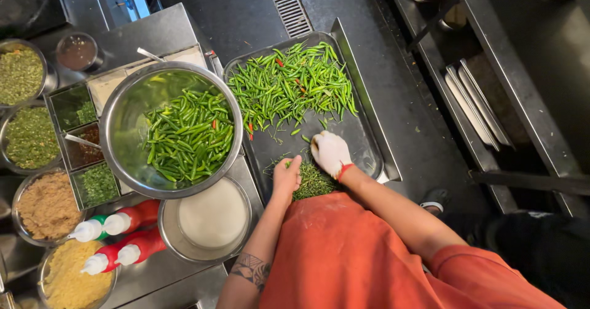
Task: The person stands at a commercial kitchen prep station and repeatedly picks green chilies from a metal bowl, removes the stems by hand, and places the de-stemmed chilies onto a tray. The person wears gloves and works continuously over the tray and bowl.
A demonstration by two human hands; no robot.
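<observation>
A dark metal tray (369, 131) holds a heap of green chillies (289, 85) with a few red ones at its far end. A pile of thin green stems (313, 183) lies at its near edge. My left hand (287, 177) is bare and curled beside the stems, with a small green chilli pinched at its fingertips. My right hand (330, 152), in a white glove, rests on the tray just beyond the stems with its fingers curled down. What is under those fingers is hidden. A loose chilli (305, 139) lies right by it.
A steel bowl (123, 100) of green chillies stands left of the tray, above a bowl of white liquid (212, 217). Red squeeze bottles (132, 220), spice and herb containers (86, 152) and bowls (46, 204) crowd the left. The dark floor has a drain (289, 5), with steel shelving (479, 100) at right.
</observation>
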